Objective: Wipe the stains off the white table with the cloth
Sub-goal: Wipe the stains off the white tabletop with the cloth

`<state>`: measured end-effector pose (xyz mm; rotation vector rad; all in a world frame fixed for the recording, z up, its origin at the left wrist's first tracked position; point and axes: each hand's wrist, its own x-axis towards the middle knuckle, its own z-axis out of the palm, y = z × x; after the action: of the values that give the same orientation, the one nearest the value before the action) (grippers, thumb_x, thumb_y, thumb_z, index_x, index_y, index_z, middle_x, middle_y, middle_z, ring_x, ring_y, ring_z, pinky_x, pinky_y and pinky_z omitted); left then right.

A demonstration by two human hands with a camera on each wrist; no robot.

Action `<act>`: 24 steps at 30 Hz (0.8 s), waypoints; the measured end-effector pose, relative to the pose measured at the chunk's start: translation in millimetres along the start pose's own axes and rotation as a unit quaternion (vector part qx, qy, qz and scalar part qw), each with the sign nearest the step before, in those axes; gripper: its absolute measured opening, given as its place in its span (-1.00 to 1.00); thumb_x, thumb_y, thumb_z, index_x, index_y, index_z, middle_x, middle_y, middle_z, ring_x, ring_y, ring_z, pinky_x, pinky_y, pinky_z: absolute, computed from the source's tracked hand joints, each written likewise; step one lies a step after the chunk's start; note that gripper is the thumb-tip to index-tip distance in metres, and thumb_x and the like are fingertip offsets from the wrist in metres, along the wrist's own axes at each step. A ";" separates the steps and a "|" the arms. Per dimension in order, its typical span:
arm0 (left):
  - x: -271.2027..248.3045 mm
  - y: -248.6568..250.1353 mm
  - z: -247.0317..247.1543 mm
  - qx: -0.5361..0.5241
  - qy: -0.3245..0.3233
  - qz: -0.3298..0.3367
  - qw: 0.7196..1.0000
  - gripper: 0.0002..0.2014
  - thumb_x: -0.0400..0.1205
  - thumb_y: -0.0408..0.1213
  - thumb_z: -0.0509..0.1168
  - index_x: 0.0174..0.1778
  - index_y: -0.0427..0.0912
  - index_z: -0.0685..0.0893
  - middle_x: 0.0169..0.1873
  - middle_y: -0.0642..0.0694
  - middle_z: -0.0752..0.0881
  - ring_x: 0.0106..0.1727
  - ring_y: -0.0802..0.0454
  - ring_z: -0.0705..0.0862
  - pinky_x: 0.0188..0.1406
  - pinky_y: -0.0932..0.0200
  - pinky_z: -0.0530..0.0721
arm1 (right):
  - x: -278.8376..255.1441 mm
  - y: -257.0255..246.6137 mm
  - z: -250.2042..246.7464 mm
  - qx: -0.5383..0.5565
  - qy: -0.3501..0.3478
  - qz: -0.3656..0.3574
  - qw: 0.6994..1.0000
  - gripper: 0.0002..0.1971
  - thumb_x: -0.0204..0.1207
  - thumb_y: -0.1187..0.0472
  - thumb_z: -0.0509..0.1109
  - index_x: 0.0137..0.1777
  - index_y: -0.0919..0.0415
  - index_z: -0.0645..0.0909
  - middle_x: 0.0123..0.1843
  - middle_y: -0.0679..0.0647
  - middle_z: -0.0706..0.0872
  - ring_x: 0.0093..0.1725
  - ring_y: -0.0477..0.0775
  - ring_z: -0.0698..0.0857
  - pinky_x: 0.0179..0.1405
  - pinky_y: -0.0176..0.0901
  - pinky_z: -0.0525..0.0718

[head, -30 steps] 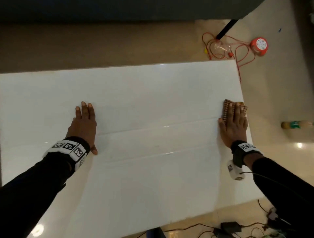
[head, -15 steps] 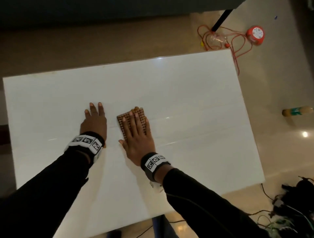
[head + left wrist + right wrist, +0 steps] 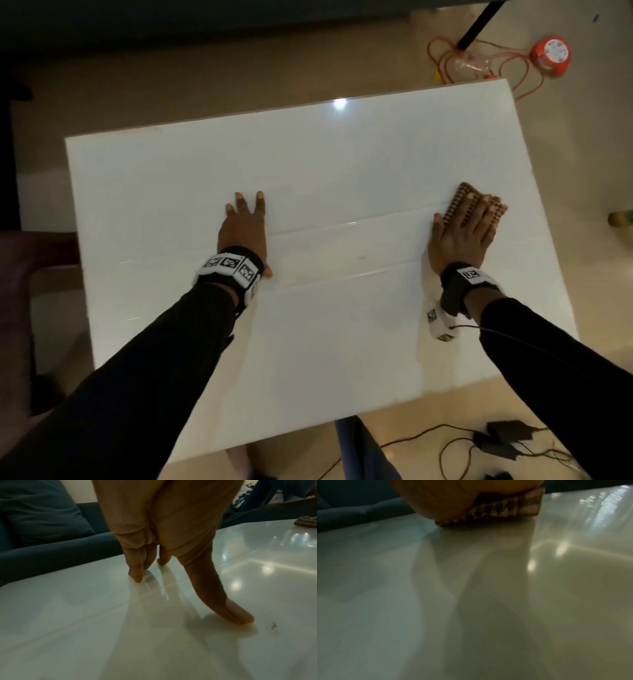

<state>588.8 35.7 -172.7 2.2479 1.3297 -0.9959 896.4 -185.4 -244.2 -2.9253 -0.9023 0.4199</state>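
Note:
The glossy white table (image 3: 342, 342) fills the head view. My left hand (image 3: 245, 226) lies flat on it left of centre, fingers straight and spread, touching the surface (image 3: 137, 577). My right hand (image 3: 469, 226) presses a brown checked cloth (image 3: 454, 202) onto the table close to the right edge, fingers straight on top of it. In the right wrist view the folded cloth (image 3: 496, 511) shows under the palm. A small dark stain (image 3: 359, 256) sits between the hands, just beside my left thumb (image 3: 272, 626).
A dark sofa (image 3: 42, 527) runs along the table's far side. On the floor lie a red cable with a round red reel (image 3: 549, 54), a bottle (image 3: 621, 218) at the right, and black adapters with cables (image 3: 503, 435) by the near right corner.
My right hand slid the cloth from the right edge to the middle beside my left hand, then back to the right. The left hand stayed flat on the table.

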 end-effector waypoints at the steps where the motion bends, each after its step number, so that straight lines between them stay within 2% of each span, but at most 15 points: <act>1: -1.1 -4.3 1.7 -0.011 0.000 0.020 1.000 0.57 0.19 0.07 0.77 0.80 -0.06 -0.34 0.77 -0.35 -0.24 0.79 -0.37 -0.05 0.67 -0.19 0.31 | -6.8 -19.6 4.5 0.001 0.005 -0.004 1.000 -0.16 0.78 -0.25 -0.19 0.90 0.32 -0.04 0.89 0.48 -0.04 0.89 0.53 -0.07 0.83 0.54 -0.03; 4: -16.2 -30.9 18.0 -0.065 0.014 0.069 0.995 0.36 0.38 0.07 0.68 0.82 -0.02 -0.22 0.80 -0.20 -0.20 0.82 -0.17 -0.02 0.68 -0.12 0.31 | -47.3 -92.1 26.1 -0.035 0.023 -0.114 0.993 -0.19 0.81 -0.24 -0.16 0.91 0.26 -0.06 0.89 0.48 -0.06 0.88 0.57 -0.09 0.84 0.52 -0.05; 6: -37.8 -54.4 42.3 -0.101 0.051 0.061 0.992 0.21 0.51 0.08 0.59 0.83 -0.08 -0.16 0.81 -0.15 -0.10 0.81 -0.06 0.08 0.65 -0.04 0.35 | -82.1 -149.9 43.7 -0.032 0.009 -0.176 0.984 -0.21 0.82 -0.24 -0.14 0.92 0.21 -0.08 0.91 0.41 -0.09 0.89 0.50 -0.11 0.86 0.48 -0.08; 8: -66.7 -91.3 73.2 -0.114 0.102 0.027 0.988 0.02 0.65 0.06 0.44 0.82 -0.19 -0.09 0.81 -0.18 0.00 0.80 -0.05 0.09 0.62 -0.01 0.40 | -123.8 -218.6 66.3 -0.027 -0.004 -0.228 0.973 -0.21 0.82 -0.24 -0.11 0.92 0.20 -0.09 0.92 0.38 -0.12 0.90 0.46 -0.14 0.86 0.47 -0.09; 11: -104.2 -151.1 119.1 -0.143 0.126 -0.021 0.981 -0.24 0.77 -0.25 0.25 0.80 -0.32 0.00 0.79 -0.27 -0.04 0.80 -0.11 0.11 0.61 0.02 0.46 | -190.2 -311.9 91.8 -0.023 -0.027 -0.316 0.948 -0.20 0.82 -0.23 -0.07 0.91 0.23 -0.06 0.91 0.39 -0.12 0.90 0.46 -0.13 0.85 0.49 -0.10; 13: -128.3 -188.8 146.8 -0.145 0.115 -0.045 0.982 -0.23 0.70 -0.45 0.24 0.79 -0.37 0.00 0.79 -0.28 -0.09 0.77 -0.16 0.20 0.59 0.07 0.44 | -240.4 -353.8 107.8 -0.043 -0.040 -0.385 0.921 -0.20 0.83 -0.24 -0.06 0.91 0.23 -0.08 0.91 0.39 -0.13 0.90 0.45 -0.14 0.84 0.49 -0.08; 15: -147.7 -215.8 173.5 -0.169 0.103 -0.055 0.979 -0.15 0.63 -0.51 0.29 0.79 -0.38 -0.02 0.79 -0.27 -0.12 0.73 -0.25 0.28 0.59 -0.03 0.45 | -292.0 -373.4 120.5 -0.048 -0.062 -0.440 0.895 -0.21 0.83 -0.23 -0.08 0.92 0.21 -0.09 0.92 0.38 -0.12 0.90 0.45 -0.16 0.83 0.49 -0.06; 17: -160.6 -225.3 191.3 -0.184 0.097 -0.048 0.977 -0.15 0.62 -0.51 0.32 0.79 -0.39 0.00 0.78 -0.32 -0.09 0.73 -0.29 0.28 0.63 -0.10 0.40 | -340.2 -369.8 128.7 -0.040 -0.073 -0.476 0.876 -0.26 0.84 -0.16 -0.14 0.92 0.21 -0.10 0.91 0.39 -0.13 0.90 0.48 -0.17 0.83 0.49 -0.06; 20: -177.1 -227.8 210.4 -0.202 0.060 -0.055 0.976 -0.10 0.62 -0.49 0.31 0.81 -0.32 -0.07 0.79 -0.27 -0.04 0.75 -0.18 0.25 0.67 0.06 0.33 | -396.7 -347.3 138.0 -0.061 -0.099 -0.523 0.844 -0.26 0.80 -0.04 -0.09 0.91 0.25 -0.10 0.91 0.40 -0.12 0.90 0.48 -0.16 0.84 0.49 -0.01; 22: -183.7 -226.9 219.4 -0.224 0.057 -0.059 0.971 -0.05 0.55 -0.48 0.40 0.80 -0.31 -0.01 0.79 -0.25 0.00 0.74 -0.16 0.28 0.66 0.12 0.32 | -398.2 -331.2 138.7 -0.066 -0.106 -0.549 0.827 -0.27 0.81 -0.07 -0.02 0.91 0.22 -0.02 0.92 0.36 -0.03 0.91 0.42 -0.07 0.85 0.46 0.04; 24: -187.1 -225.4 224.4 -0.232 0.060 -0.074 0.968 -0.05 0.51 -0.50 0.41 0.79 -0.34 0.04 0.79 -0.26 0.04 0.72 -0.17 0.31 0.63 0.15 0.32 | -367.0 -311.1 134.6 -0.048 -0.081 -0.563 0.821 -0.31 0.84 -0.07 0.06 0.90 0.19 0.09 0.91 0.31 0.10 0.91 0.39 0.04 0.84 0.45 0.11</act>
<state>246.8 -102.6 -181.6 1.8969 1.6070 -0.5218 399.1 -137.1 -245.0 -1.8619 -2.4098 0.4941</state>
